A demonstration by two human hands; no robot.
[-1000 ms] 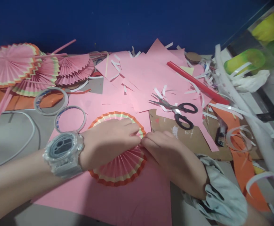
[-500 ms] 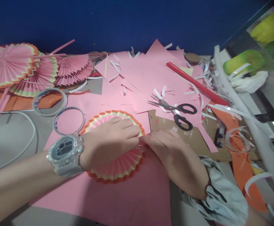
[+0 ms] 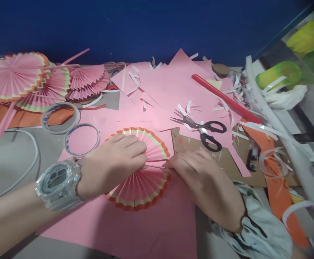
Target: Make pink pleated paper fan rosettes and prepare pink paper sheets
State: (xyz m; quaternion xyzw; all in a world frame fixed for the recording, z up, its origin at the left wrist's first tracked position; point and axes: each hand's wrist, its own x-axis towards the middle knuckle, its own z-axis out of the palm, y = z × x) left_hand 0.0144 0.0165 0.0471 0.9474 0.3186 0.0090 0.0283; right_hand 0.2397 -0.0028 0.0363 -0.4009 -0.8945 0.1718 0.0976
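Observation:
A round pleated paper fan, pink with a cream and orange rim, lies flat on a large pink sheet. My left hand, below a clear wristwatch, is closed with its curled fingers at the fan's middle and covers its left part. At the fan's right edge, my right hand pinches the end of a fold where the upper and lower halves meet. Both sets of fingertips are partly hidden. Black-handled scissors lie spread beyond my right hand.
Two tape rolls sit left of the fan. Finished-looking pleated fans are piled at the far left. Pink sheets, paper scraps and a red strip cover the back. Orange paper and cardboard lie right.
My left hand has slid left from the fan's right edge toward its middle, uncovering the upper right pleats. The right hand stays pinched at the edge. The view has shifted slightly.

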